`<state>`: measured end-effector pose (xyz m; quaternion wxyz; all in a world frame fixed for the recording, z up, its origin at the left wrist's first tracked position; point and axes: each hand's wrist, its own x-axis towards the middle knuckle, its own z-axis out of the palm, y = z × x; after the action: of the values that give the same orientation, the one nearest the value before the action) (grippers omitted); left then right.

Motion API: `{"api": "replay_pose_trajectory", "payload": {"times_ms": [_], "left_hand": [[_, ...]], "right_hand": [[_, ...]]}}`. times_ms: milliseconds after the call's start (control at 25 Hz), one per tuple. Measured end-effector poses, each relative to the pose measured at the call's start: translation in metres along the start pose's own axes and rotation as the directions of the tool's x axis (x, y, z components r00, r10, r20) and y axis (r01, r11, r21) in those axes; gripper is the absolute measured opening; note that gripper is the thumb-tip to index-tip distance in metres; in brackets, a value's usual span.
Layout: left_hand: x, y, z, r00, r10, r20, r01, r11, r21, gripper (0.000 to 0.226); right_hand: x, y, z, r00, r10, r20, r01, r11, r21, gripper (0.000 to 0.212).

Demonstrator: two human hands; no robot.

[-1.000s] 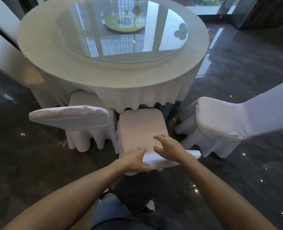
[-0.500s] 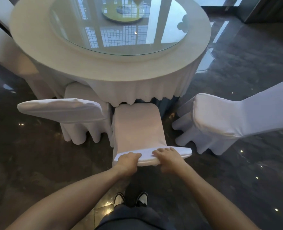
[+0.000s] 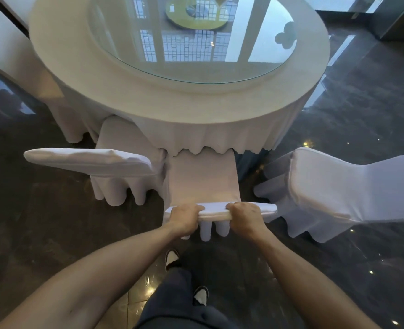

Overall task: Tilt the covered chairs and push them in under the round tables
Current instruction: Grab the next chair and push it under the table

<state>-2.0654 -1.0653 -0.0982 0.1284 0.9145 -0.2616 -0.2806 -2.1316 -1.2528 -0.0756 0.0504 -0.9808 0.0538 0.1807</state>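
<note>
A white-covered chair [image 3: 202, 179] stands right in front of me, its seat front tucked beneath the hanging cloth of the round table [image 3: 172, 100]. My left hand [image 3: 184, 218] and my right hand [image 3: 244, 216] both grip the top edge of its backrest, side by side. A second covered chair [image 3: 96, 162] stands to the left, partly under the table. A third covered chair [image 3: 326, 186] sits to the right, out from the table, its back pointing right.
A glass turntable [image 3: 196, 39] lies on the table top. Dark glossy floor [image 3: 53, 233] surrounds the table. Another white-covered piece [image 3: 4, 48] runs along the far left. My legs and shoes are directly below the chair.
My hands have shifted from resting on the seat and backrest to gripping the backrest's top edge. The chair has slid forward, its seat now partly under the tablecloth.
</note>
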Motion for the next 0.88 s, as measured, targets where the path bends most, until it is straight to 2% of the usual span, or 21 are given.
{"api": "replay_pose_trajectory", "payload": {"times_ms": [200, 360, 520, 680, 880], "left_hand": [[0.062, -0.011, -0.031, 0.999, -0.037, -0.033, 0.035, 0.998, -0.06, 0.052], [0.11, -0.022, -0.062, 0.999, -0.033, -0.003, 0.033, 0.997, -0.069, 0.048], [0.146, -0.03, -0.091, 0.998, -0.053, -0.021, 0.052, 0.997, -0.058, 0.04], [0.169, -0.025, -0.098, 0.994, -0.101, -0.037, 0.1, 0.995, -0.009, 0.049], [0.195, -0.021, -0.114, 0.989, -0.135, -0.056, 0.133, 0.99, -0.037, 0.046]], "right_hand": [[0.063, 0.012, -0.024, 0.998, 0.007, -0.056, -0.006, 1.0, 0.015, 0.026], [0.111, 0.018, -0.043, 0.992, 0.031, -0.121, -0.025, 0.998, 0.055, 0.03], [0.154, 0.018, -0.058, 0.992, 0.038, -0.122, -0.028, 0.996, 0.084, 0.024], [0.177, 0.032, -0.069, 0.993, -0.009, -0.118, 0.021, 0.995, 0.097, 0.024], [0.204, 0.043, -0.084, 0.995, -0.022, -0.094, 0.03, 0.995, 0.093, 0.023]]}}
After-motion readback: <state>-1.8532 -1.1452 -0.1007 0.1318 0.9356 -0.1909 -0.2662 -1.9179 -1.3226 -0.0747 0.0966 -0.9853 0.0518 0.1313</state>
